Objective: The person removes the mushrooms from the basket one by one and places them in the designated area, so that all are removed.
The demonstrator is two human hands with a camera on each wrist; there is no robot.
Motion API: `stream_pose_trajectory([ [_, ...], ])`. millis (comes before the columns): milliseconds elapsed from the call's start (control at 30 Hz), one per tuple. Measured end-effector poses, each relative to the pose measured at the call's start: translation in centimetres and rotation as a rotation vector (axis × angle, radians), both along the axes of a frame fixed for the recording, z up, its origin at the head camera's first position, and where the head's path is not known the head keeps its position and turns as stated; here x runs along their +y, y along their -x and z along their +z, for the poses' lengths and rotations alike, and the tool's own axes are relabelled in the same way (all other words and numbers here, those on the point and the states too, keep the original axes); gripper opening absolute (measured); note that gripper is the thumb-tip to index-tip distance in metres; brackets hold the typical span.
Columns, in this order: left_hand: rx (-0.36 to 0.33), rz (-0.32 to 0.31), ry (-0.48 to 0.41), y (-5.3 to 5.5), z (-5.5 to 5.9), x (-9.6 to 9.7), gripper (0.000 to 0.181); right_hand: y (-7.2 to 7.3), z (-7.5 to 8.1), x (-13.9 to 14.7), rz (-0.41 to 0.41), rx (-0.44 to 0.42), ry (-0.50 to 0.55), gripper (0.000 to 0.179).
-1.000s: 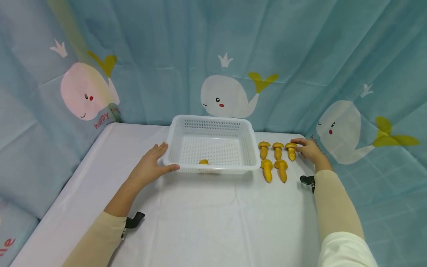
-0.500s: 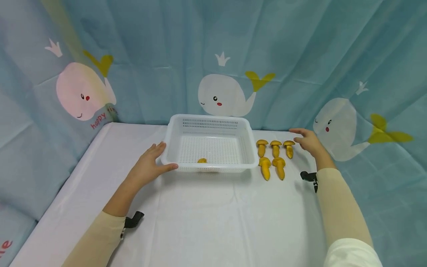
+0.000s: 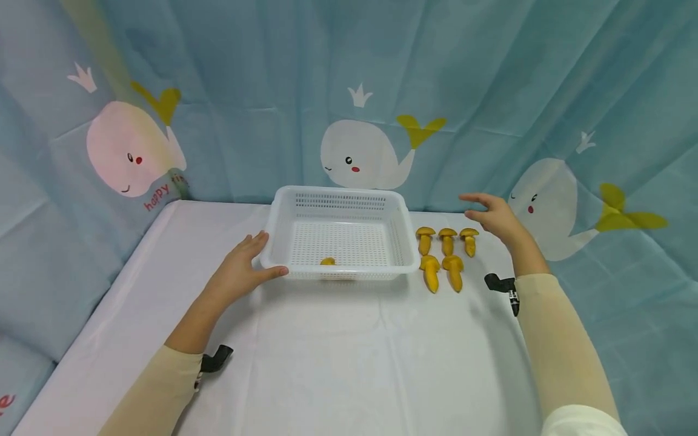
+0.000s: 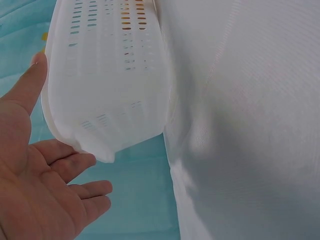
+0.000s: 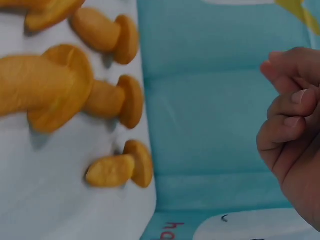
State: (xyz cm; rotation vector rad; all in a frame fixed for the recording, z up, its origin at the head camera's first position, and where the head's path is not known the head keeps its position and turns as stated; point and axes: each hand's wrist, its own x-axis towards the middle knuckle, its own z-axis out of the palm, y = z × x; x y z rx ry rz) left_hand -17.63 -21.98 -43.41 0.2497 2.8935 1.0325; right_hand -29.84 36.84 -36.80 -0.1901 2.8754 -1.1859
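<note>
A white plastic basket (image 3: pixel 340 272) with slotted walls stands on the table. My left hand (image 3: pixel 237 274) rests against its left end, thumb along the front rim and the other fingers spread by the left side. The left wrist view shows that hand (image 4: pixel 42 185) with its lower fingers away from the basket wall (image 4: pixel 110 85). One yellow mushroom (image 3: pixel 328 261) lies inside near the front wall, mostly hidden. Several more lie in two rows to the right, the rear-right mushroom (image 3: pixel 469 242) among them. My right hand (image 3: pixel 498 219) hovers behind and above that one, fingers loosely bent, holding nothing.
A white cloth (image 3: pixel 327 351) covers the table. Blue curtains (image 3: pixel 245 121) with whale prints hang right behind its back edge and along both sides. Black camera mounts stick out from the left sleeve (image 3: pixel 158 387) and right sleeve (image 3: pixel 561 345).
My right hand has left the rear-right mushroom, rising and moving back and slightly left above it. The left hand stays at the basket, and the view shifts slightly.
</note>
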Motion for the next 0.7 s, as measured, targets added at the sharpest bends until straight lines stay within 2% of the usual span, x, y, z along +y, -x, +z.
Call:
stream_pose_trajectory([
  [133,-0.012,0.003,-0.004,-0.1,0.0,0.0,0.117,-1.1,1.2,-1.9,0.005,-0.002,0.070,0.048],
  [300,-0.012,0.004,-0.006,0.0,0.1,0.0,0.117,-1.7,2.3,-4.7,0.046,0.024,0.148,0.047],
  [467,-0.018,0.013,-0.007,0.0,0.1,-0.1,0.117,-2.1,3.0,-7.4,0.080,0.044,0.160,0.046],
  [700,-0.014,0.002,-0.004,0.0,-0.1,-0.1,0.117,-3.0,3.0,-10.1,0.103,0.044,0.156,0.046],
])
